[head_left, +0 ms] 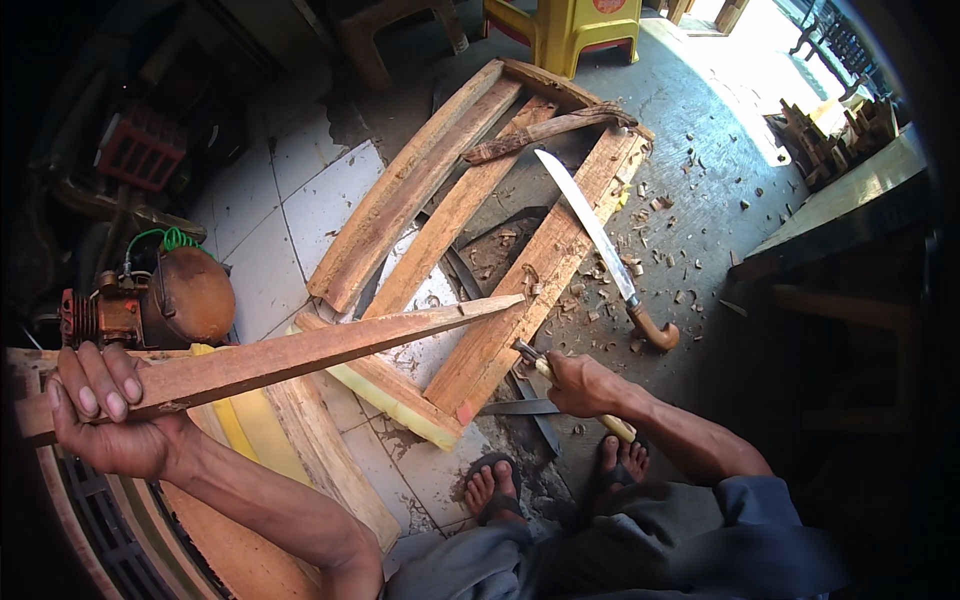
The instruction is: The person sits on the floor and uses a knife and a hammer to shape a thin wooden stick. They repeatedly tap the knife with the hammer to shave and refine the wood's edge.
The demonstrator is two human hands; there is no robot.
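My left hand point(110, 410) is closed around the thick end of a long wooden bar point(300, 362). The bar reaches to the right, and its cut, tapered tip is over the wooden frame point(540, 270) on the floor. My right hand point(585, 385) grips a tool with a pale handle point(619, 428) and a small dark metal head point(527, 352); its exact kind is unclear. The head is at the frame's near right plank. A machete point(590, 222) with a curved brown wooden handle lies with its blade on that plank. A rough bent stick point(550, 133) rests across the frame's far end.
Wood shavings point(660, 203) litter the floor right of the frame. A yellow plastic stool point(565, 30) stands beyond it. An orange air compressor point(190, 295) is at left, with wooden boards point(325, 440) near my left arm. A bench point(850, 200) and wood scraps point(825, 140) are at right.
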